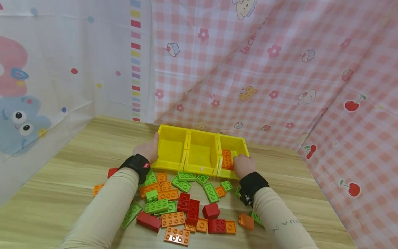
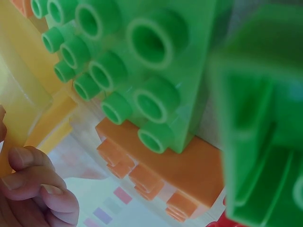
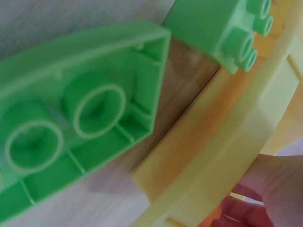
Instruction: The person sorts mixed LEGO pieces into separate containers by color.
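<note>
A yellow bin (image 1: pixel 201 169) with three compartments stands at the back of the table. My left hand (image 1: pixel 148 151) grips its left wall, thumb up along the rim; in the left wrist view the curled fingers (image 2: pixel 35 182) lie against the yellow edge. My right hand (image 1: pixel 244 165) reaches into the right compartment with bent fingers. They hold an orange brick (image 1: pixel 227 159), studs facing up; part of their grip is hidden by the bin wall (image 3: pixel 227 151) in the right wrist view. The left and middle compartments show bare yellow floors.
Loose bricks lie in front of the bin: green bricks (image 1: pixel 211 192), orange bricks (image 1: pixel 172 219) and red bricks (image 1: pixel 193 211), some leaning on each other. Several lie close under both forearms. Patterned cloth (image 1: pixel 217 69) hangs right behind the bin and along both sides.
</note>
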Available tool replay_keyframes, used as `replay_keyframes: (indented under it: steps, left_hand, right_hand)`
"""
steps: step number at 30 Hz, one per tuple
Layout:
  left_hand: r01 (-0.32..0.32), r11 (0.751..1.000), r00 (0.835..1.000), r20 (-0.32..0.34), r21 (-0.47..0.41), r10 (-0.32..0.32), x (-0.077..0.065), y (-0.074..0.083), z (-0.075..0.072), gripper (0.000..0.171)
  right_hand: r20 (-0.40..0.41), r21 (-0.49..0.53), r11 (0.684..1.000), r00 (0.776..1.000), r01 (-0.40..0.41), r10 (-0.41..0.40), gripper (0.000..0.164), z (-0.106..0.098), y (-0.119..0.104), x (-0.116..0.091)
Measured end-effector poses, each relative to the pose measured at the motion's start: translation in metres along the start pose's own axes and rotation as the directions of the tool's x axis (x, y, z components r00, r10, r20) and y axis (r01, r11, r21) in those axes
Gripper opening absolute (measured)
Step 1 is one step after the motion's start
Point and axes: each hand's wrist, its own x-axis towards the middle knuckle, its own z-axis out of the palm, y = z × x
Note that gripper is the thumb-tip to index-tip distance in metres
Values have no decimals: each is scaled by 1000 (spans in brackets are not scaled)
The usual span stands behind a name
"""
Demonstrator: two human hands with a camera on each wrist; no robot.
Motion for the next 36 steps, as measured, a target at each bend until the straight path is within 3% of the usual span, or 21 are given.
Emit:
replay_keyframes:
  steps: [13, 21, 26, 31, 36]
  left_hand:
    - [9, 1000, 1000, 17, -10, -9, 1, 0, 1, 79]
    - [23, 1000, 999, 39, -13, -22, -2, 3, -5, 79]
    - [26, 999, 999, 44, -19, -25, -3, 5, -6, 79]
    - [12, 1000, 999, 41, -4, -12, -5, 5, -7, 80]
    - [11, 1000, 999, 43, -17, -10, -8, 5, -9, 78]
  right_hand:
    - [52, 103, 994, 998, 28, -34, 12, 4, 7, 1]
    - [-49, 9, 988, 986, 157, -157, 6, 18, 15, -3]
    - [-94, 63, 974, 972, 219, -213, 12, 14, 21, -19]
    - [-244, 135, 948, 937, 287, -249, 14, 10, 24, -43]
    - [-396, 145, 915, 870, 376, -294, 16, 9, 19, -68]
